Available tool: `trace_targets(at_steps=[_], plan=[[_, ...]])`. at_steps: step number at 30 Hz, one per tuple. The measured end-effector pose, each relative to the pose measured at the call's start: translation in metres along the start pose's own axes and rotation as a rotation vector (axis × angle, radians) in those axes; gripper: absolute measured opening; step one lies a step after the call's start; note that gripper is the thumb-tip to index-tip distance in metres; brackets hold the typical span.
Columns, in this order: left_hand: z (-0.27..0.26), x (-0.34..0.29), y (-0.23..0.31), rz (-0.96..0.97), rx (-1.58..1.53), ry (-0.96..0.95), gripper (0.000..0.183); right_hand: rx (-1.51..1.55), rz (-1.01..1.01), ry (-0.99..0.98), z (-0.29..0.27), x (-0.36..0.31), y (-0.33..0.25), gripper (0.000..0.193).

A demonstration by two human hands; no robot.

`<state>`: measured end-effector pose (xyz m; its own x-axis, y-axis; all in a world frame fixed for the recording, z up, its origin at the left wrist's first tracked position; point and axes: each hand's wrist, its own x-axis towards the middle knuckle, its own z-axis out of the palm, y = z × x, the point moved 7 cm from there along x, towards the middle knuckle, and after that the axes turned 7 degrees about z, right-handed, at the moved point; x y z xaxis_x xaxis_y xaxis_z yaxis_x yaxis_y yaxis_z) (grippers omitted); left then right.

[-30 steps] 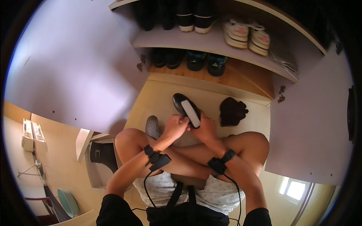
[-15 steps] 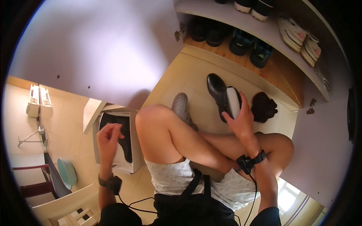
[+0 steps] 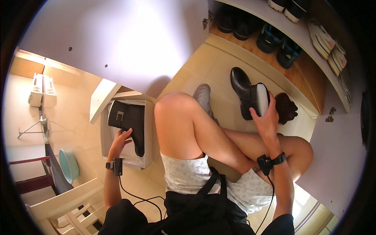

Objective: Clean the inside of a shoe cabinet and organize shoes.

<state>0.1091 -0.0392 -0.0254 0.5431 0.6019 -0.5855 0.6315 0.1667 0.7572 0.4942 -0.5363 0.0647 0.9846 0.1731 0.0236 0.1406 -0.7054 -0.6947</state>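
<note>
While the right hand (image 3: 267, 120) grips a shiny black boot (image 3: 248, 93), the spread left hand (image 3: 120, 142) touches a buckled boot (image 3: 132, 119).

The left forearm (image 3: 113, 192) is raised almost straight upward from the lower left of the frame, and the left hand (image 3: 120, 141) is turned toward the centre, its digits (image 3: 126, 133) slightly bent and parted. The right forearm (image 3: 282, 186) is extended upward on the right side, tilted a little leftward. The right hand (image 3: 268, 119) is held right of centre, curved in a grip, its thumb (image 3: 253, 113) spread leftward. Between the arms, the legs (image 3: 186, 131) are folded and crossed.
</note>
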Motion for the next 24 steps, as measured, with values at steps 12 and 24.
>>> trace_targets(at_steps=[12,24], plan=[[0.019,-0.008,0.024,0.349,-0.06,0.336,0.06,0.04,-0.014,-0.007,-0.001,0.001,-0.007,0.087],[0.033,-0.048,0.066,0.858,0.544,0.383,0.057,0.014,-0.103,0.017,-0.004,0.0,-0.009,0.085]])
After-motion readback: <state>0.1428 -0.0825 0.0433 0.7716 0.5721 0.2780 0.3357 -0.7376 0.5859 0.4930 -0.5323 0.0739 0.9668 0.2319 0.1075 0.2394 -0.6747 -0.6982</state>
